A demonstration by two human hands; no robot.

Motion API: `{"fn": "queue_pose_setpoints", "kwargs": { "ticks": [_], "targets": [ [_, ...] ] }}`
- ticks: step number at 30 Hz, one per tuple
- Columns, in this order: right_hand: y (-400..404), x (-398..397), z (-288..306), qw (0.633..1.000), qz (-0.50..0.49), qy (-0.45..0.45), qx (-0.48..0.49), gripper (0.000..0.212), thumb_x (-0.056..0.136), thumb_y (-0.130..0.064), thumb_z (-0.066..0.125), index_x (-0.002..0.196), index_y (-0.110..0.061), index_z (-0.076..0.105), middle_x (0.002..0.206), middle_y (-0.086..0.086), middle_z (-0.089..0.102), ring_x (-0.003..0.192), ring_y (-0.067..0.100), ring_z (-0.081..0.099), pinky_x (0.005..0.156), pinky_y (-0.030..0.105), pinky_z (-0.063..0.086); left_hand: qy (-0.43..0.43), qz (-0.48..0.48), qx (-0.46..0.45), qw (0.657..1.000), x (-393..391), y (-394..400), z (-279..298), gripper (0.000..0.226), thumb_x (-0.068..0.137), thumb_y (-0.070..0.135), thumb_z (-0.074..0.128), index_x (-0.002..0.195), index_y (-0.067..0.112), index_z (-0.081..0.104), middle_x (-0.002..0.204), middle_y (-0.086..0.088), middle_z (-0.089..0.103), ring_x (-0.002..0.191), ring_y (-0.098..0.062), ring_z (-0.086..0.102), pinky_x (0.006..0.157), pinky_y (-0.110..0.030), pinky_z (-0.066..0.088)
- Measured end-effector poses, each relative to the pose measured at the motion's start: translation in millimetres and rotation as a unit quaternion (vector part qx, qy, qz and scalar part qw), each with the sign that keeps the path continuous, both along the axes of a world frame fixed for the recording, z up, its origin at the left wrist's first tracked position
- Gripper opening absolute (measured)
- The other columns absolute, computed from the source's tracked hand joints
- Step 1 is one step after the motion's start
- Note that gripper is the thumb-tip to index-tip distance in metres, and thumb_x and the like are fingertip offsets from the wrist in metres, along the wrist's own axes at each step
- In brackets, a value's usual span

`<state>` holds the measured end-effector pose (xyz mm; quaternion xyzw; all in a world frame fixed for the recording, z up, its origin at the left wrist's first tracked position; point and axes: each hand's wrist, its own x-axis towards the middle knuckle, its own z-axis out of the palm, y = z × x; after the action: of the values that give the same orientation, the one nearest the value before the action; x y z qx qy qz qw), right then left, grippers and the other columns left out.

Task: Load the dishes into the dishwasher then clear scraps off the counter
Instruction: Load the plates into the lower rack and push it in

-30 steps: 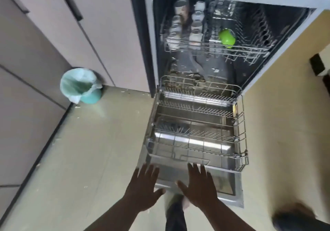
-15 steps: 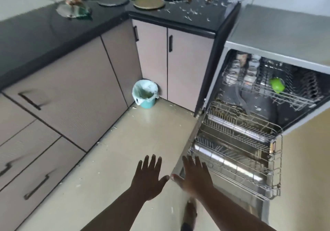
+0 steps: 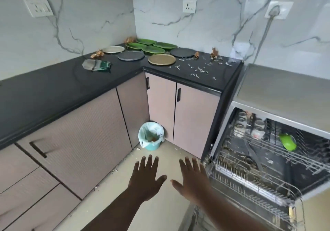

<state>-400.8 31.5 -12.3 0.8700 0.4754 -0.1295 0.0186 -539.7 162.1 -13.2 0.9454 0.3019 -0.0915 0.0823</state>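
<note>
Waiting on the counter (image 3: pixel 53 88): five green plates (image 3: pixel 153 49) (four round trays (image 3: pixel 161 59)).

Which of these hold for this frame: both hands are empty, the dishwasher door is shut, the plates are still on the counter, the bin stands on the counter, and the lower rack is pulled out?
1. Both the left hand and the right hand are empty, fingers spread. True.
2. The dishwasher is shut. False: it stands open.
3. The plates lie on the counter. True.
4. The bin stands on the counter. False: it stands on the floor in the corner.
5. The lower rack is pulled out and holds no plates. True.
</note>
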Motion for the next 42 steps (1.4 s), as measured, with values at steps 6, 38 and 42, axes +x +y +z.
{"fn": "queue_pose_setpoints", "kwargs": {
  "ticks": [6, 38, 42],
  "targets": [
    [69.5, 47.8, 33.9, 0.999, 0.013, -0.038, 0.024, 0.090, 0.082, -0.073, 0.011, 0.154, -0.020, -0.002, 0.162, 0.005, -0.005, 0.148, 0.028, -0.010, 0.117, 0.046, -0.005, -0.008, 0.032, 0.051, 0.998, 24.9, 64.4, 27.2, 0.096, 0.085, 0.072, -0.009, 0.143, 0.014, 0.043, 0.148, -0.011, 0.037, 0.130, -0.036, 0.045, 0.104, -0.047, 0.038],
    [540.8, 279.1, 132.4, 0.983, -0.105, 0.026, 0.145, 0.121, 0.051, -0.084, -0.009, 0.155, -0.024, 0.003, 0.162, -0.002, 0.001, 0.149, 0.023, -0.006, 0.119, 0.042, 0.003, -0.123, 0.089, -0.012, 0.988, 270.4, 561.9, 106.6, 0.146, 0.025, 0.089, -0.034, 0.153, 0.025, -0.005, 0.161, -0.001, -0.006, 0.147, -0.023, -0.006, 0.118, -0.040, -0.001],
    [597.7, 333.4, 140.9, 0.991, -0.049, 0.036, 0.120, 0.124, 0.047, -0.085, -0.010, 0.154, -0.024, 0.007, 0.162, -0.001, 0.006, 0.149, 0.025, -0.001, 0.119, 0.045, 0.006, -0.136, 0.141, -0.028, 0.980, 318.9, 609.4, 115.5, 0.145, 0.026, 0.090, -0.032, 0.153, 0.025, -0.004, 0.161, -0.001, -0.005, 0.147, -0.023, -0.005, 0.118, -0.039, -0.001]
  ]
}}
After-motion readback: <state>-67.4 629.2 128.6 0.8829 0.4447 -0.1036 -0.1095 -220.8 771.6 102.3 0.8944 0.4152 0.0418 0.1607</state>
